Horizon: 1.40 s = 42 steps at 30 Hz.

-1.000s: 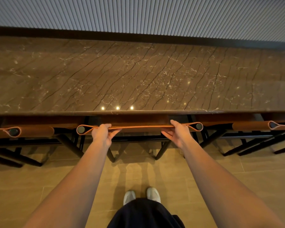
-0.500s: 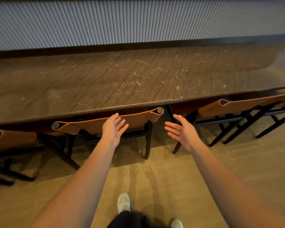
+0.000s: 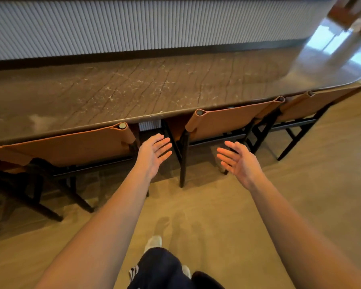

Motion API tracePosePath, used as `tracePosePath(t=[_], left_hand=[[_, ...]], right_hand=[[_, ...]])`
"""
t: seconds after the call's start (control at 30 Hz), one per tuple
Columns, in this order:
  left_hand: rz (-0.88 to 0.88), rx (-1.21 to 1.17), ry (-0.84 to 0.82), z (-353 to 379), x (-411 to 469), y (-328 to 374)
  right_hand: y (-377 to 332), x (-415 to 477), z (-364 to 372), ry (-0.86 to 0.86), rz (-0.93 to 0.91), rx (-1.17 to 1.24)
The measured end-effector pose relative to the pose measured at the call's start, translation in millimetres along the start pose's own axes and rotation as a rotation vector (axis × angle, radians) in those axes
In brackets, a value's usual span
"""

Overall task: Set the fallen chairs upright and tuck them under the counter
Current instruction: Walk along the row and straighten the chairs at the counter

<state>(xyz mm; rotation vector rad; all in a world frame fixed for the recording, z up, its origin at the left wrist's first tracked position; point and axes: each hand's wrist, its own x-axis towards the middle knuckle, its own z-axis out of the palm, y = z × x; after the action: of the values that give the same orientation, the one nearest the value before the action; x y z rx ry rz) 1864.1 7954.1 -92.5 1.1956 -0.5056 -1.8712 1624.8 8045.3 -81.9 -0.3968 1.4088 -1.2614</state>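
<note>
chairs (image 3: pixel 227 124) upright, tucked at counter (image 3: pixel 133 90) edge; left hand (image 3: pixel 154 155), right hand (image 3: pixel 239 161) spread, empty

the person's forearms (image 3: pixel 117 215) are bare, as are the left hand (image 3: pixel 154 155) and the right hand (image 3: pixel 240 161). the legs wear dark navy fabric (image 3: pixel 165 268) with white stripes (image 3: pixel 134 271) on one side, above a white shoe (image 3: pixel 153 241).
</note>
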Motion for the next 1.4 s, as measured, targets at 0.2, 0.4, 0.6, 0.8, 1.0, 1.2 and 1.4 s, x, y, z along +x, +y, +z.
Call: tracePosePath(t=[0.2, 0.4, 0.6, 0.8, 1.0, 1.2, 1.4], left_hand=[[-0.033, 0.058, 0.018, 62.8, 33.4, -18.8], [-0.137, -0.026, 0.044, 120.6, 103.5, -29.5], [-0.271, -0.047, 0.102, 178.5, 163.3, -37.2], [-0.336, -0.101, 0.194, 216.2, 198.4, -53.1], [-0.324, -0.322, 0.351, 230.6, 234.3, -63.7], [-0.168, -0.461, 0.586, 238.7, 255.8, -74.9], [-0.121, -0.46, 0.665, 242.5, 250.1, -73.4]], right_hand=[[-20.0, 28.7, -39.8, 0.014, -0.005, 0.033], [-55.3, 94.4, -64.1, 0.078, 0.03, 0.018], [-87.3, 161.3, -83.4, 0.1, 0.093, -0.004], [-97.2, 208.2, -98.5, 0.124, 0.174, 0.005], [-117.0, 260.3, -127.6, 0.154, 0.25, 0.053], [-153.9, 316.9, -155.4, 0.193, 0.324, 0.118], [-174.3, 354.7, -162.4, 0.254, 0.368, 0.102]])
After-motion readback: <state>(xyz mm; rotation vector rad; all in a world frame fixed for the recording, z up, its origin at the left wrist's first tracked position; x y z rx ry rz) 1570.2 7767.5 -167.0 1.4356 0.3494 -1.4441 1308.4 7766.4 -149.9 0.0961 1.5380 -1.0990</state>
